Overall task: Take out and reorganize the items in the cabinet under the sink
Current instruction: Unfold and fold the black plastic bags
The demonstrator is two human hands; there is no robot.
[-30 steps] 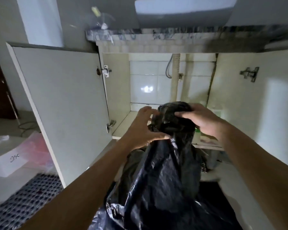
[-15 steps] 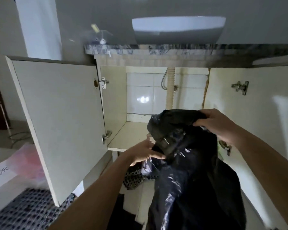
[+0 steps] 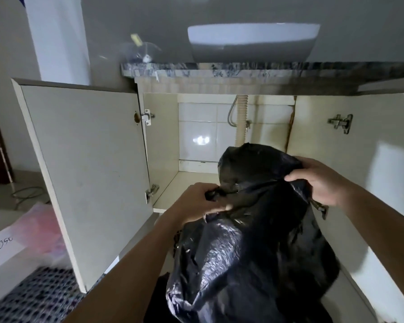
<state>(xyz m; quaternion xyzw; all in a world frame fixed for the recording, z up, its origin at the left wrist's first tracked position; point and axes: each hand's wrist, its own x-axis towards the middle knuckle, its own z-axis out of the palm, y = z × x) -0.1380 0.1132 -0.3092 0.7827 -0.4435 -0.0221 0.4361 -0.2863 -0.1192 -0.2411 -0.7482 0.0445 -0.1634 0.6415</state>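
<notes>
Gripping the black plastic bag (image 3: 250, 248) at lower centre frame, before the open cabinet (image 3: 163, 145), left hand (image 3: 196, 203) pinching its twisted neck and right hand (image 3: 322, 180) clutching its top, the person should support the thin film evenly.

Black plastic bag (image 3: 250, 252) gripped by left hand (image 3: 196, 203), right hand (image 3: 317, 180), open cabinet (image 3: 161, 141)

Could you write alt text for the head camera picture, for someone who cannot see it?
Two bare hands, left hand and right hand, grip a black plastic bag before an open cabinet under a white sink.
</notes>
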